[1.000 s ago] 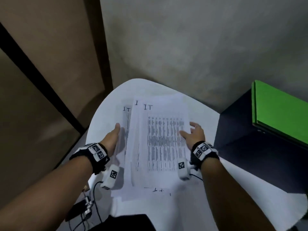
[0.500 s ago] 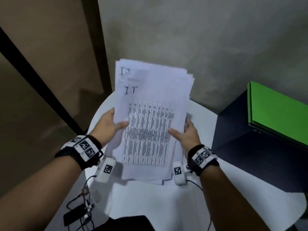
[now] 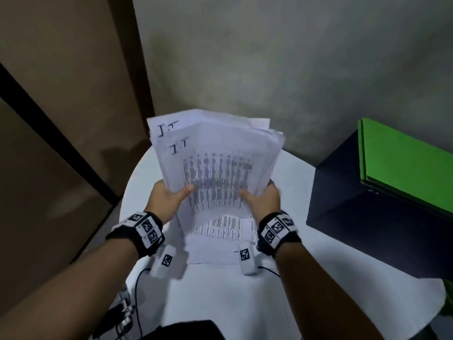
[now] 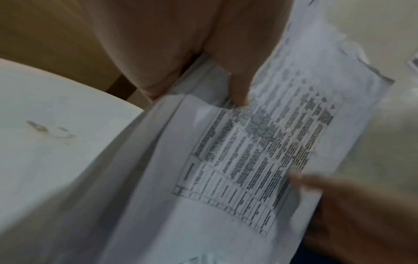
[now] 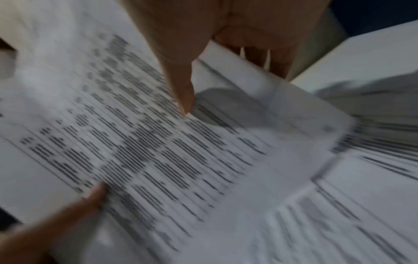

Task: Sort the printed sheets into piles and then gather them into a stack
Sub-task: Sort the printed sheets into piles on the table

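A stack of printed sheets (image 3: 215,163) with dense table text and handwritten "IT" marks stands tilted above the round white table (image 3: 220,303). My left hand (image 3: 169,197) grips its left edge, thumb on the front page. My right hand (image 3: 263,200) grips the right edge the same way. In the left wrist view my left hand's thumb (image 4: 237,75) presses the printed sheets (image 4: 260,142). The right wrist view shows my right hand's thumb (image 5: 183,85) on the top page of the printed sheets (image 5: 135,151). One printed sheet (image 3: 220,239) lies flat on the table under the stack.
A dark box (image 3: 362,217) with a green folder (image 3: 407,163) on top stands on the table at the right. A grey wall (image 3: 269,57) rises behind. Cables and a small device (image 3: 125,312) hang off the table's left front edge.
Both hands gathered the sheets off the table and raised them as one stack. The stack has since dropped lower and tilted, with its sheets fanned slightly. One sheet now shows on the table beneath.
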A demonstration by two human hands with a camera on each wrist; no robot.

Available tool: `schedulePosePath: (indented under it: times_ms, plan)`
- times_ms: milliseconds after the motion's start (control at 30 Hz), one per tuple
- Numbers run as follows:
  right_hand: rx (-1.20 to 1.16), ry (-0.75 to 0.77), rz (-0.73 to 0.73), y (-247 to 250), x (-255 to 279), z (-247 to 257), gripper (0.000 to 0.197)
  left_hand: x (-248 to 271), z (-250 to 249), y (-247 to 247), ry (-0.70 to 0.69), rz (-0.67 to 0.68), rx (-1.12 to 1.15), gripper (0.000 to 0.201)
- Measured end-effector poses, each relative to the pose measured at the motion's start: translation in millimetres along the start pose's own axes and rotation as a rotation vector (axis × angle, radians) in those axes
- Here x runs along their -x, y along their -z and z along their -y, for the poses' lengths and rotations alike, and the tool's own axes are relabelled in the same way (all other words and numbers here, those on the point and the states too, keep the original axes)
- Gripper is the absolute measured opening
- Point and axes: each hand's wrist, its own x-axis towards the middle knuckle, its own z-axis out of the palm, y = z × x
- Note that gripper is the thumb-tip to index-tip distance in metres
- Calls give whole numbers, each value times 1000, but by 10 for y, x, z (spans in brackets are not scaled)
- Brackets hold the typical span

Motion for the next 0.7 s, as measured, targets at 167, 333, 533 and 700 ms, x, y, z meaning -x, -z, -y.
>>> schedulePosePath:
  times_ms: [167, 333, 533, 700]
  plan:
    - [683, -313, 112, -328, 23, -633, 121, -144, -193, 95, -80, -166, -74, 25]
    - [737, -292, 116, -488, 39, -809, 112, -208, -356, 350, -78, -218, -7, 26]
    - [491, -353, 59, -189, -131, -811, 68, -169, -348, 400, -74, -192, -3, 27]
    - [608, -394, -60, -111, -175, -769, 78, -185, -291, 452, -52, -149, 18, 18]
